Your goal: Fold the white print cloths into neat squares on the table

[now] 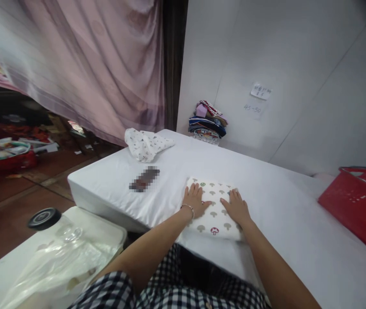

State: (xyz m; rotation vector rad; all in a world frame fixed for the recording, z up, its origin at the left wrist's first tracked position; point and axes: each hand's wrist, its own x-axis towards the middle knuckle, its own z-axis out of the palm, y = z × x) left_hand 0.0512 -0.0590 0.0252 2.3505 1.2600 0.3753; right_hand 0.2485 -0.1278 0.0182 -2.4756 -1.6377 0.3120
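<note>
A folded white cloth [213, 221] printed with grey mushrooms and a few red and green ones lies flat near the front edge of the white-covered table [266, 189]. On its left side rests my left hand [196, 201], palm down with the fingers spread and a bracelet at the wrist. My right hand [237, 207] lies on the right side of the same cloth, fingers also spread. Both hands press on top of the cloth without gripping it. The cloth under my palms is hidden.
A crumpled white printed cloth [146, 144] and a pixelated dark object [144, 179] lie to the left. Folded fabrics [207, 122] are stacked at the back wall. A red bag [357, 210] stands right. A lidded jar [45, 219] and plastic bag [60, 262] sit front left.
</note>
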